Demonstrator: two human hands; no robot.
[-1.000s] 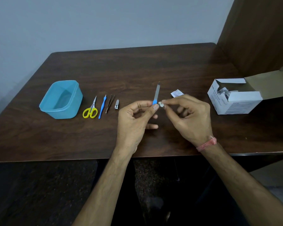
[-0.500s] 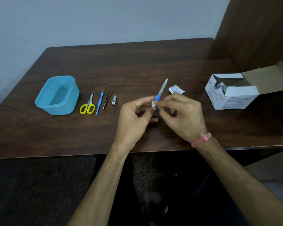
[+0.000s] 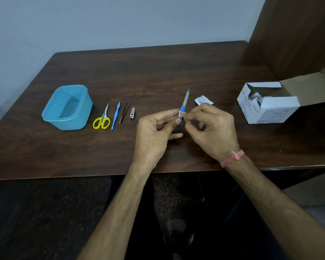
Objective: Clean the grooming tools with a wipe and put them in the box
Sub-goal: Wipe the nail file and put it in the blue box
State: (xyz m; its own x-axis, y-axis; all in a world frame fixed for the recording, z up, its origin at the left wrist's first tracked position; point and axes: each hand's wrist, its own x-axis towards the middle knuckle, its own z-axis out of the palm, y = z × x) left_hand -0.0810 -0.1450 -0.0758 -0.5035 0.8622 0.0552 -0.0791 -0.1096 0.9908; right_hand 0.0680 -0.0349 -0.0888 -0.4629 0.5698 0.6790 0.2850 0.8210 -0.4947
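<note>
**Nail file held over the counter, a wipe pinched on its handle**

The dark brown wood-grain counter (image 3: pixel 158 72) stands against a plain pale grey wall (image 3: pixel 120 19), with a brown wooden panel (image 3: pixel 298 30) rising at its right far corner. Below its near edge lies a dark speckled floor.

Above the middle of the counter, the left hand (image 3: pixel 154 132) grips the blue-handled metal nail file (image 3: pixel 185 102) by the lower end of its handle, thumb and fingers curled round it, blade pointing up and away. The right hand (image 3: pixel 212 128) pinches a small white wipe (image 3: pixel 180 115) against the handle, just above the left thumb; a pink thread band (image 3: pixel 233 158) circles the right wrist.

To the left, the open light-blue plastic box (image 3: pixel 68 107) sits on the counter. Beside it, in a row, lie yellow-handled scissors (image 3: pixel 102 119), a slim blue-handled tool (image 3: pixel 115 115), thin metal tweezers (image 3: pixel 124 112) and a small silver nail clipper (image 3: pixel 132 113), each apart from the next.

Just behind the right hand lies a torn white sachet (image 3: pixel 203 100), partly hidden by the fingers. At the right sits an open white cardboard carton (image 3: pixel 266 106); its flap is cut off by the frame edge, its print is too small to read, and its contents are hard to make out. Most of the wipe is hidden between the fingers.
</note>
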